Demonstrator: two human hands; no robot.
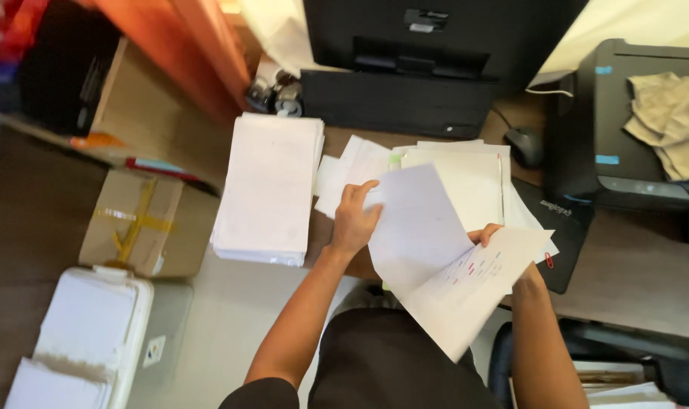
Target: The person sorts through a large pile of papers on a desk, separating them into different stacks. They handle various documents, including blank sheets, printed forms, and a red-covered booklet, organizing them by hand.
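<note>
My left hand (353, 220) grips the left edge of a white sheet of paper (416, 227), lifted and tilted over the desk. My right hand (503, 242) holds another white sheet with small coloured print (473, 291); only its fingers and wrist show behind the paper. The two sheets overlap in front of me. Under them lies a loose spread of white papers (458, 182) on the desk. A thick neat stack of white paper (268, 189) sits just left of my left hand.
A black printer (435, 60) stands at the back, with a black mouse (526, 145) and mousepad (560, 227) to its right. A second black machine (609, 136) carries a beige cloth (674, 125). A taped cardboard box (136, 223) and a white container (87, 341) sit left, below the desk.
</note>
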